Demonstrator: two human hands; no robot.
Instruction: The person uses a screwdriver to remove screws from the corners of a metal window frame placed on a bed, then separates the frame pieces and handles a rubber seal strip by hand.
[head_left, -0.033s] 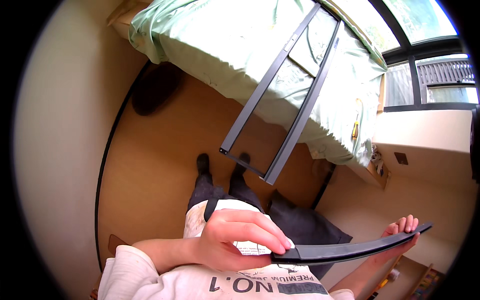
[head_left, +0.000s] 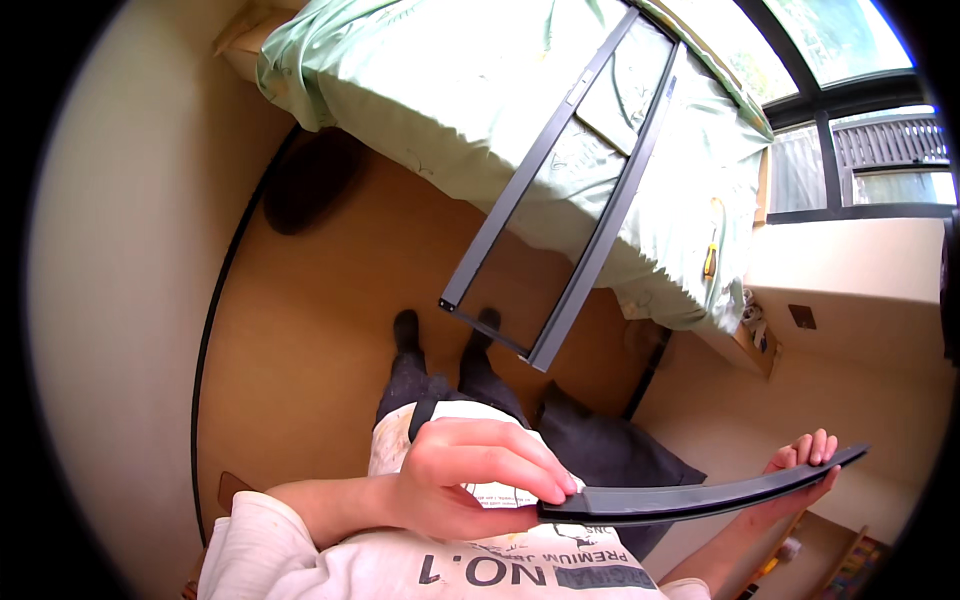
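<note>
Across the front of my body I hold a long dark grey frame bar (head_left: 690, 502), which looks bowed near the picture's rim. Its left end is pinched between the thumb and fingers of my left hand (head_left: 480, 475). Farther along, close to the other end, my right hand (head_left: 803, 462) grips it, fingertips over the top edge. A narrow dark grey window screen frame (head_left: 510, 210) with a crossbar lies on the bed and juts out past its near edge. One short side of it hangs over the floor, apart from both hands.
The bed (head_left: 440, 110) wears a pale green sheet, with a yellow-handled screwdriver (head_left: 711, 260) near its right edge. A dark-framed window (head_left: 835, 105) stands at the right. Dark cloth (head_left: 610, 440) lies beside my legs, and a brown round object (head_left: 315, 180) sits under the bed.
My left fingertips and the bar's left end have shifted very slightly left. Both hands keep their hold, and the frame on the bed stays put.
</note>
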